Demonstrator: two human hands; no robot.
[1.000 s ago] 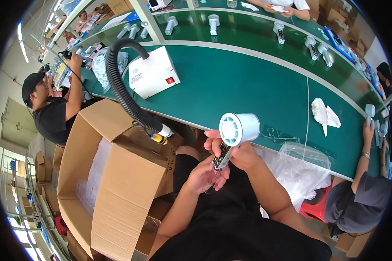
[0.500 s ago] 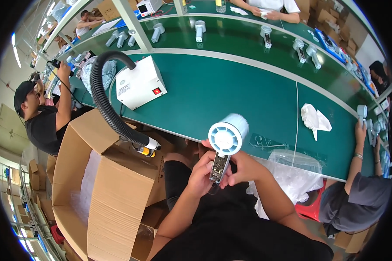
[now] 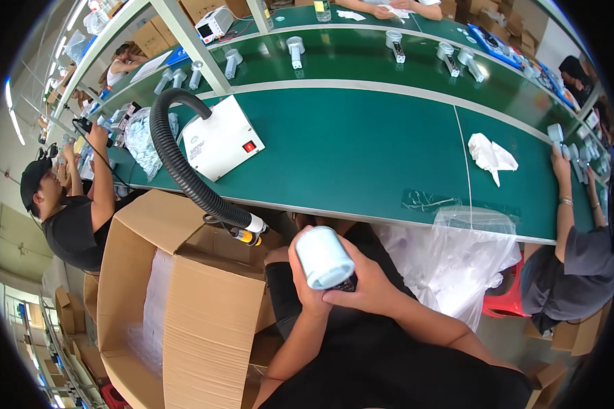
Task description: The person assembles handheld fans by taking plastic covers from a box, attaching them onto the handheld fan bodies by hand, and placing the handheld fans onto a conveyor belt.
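green bench (image 3: 361, 150); two hands (image 3: 334, 290) grip one white fan (image 3: 324, 258), probably.

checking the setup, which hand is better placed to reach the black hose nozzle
Left, probably. The left hand grips the white cylinder on the side nearest the black hose nozzle; the right hand is farther.

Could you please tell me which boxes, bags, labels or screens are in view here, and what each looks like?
Carton: open, brown, left of the lap.
Plastic bag: clear, hanging off the belt edge.
White unit: boxy, round label, red switch, on the green belt.
Meter: white, small screen, far shelf.
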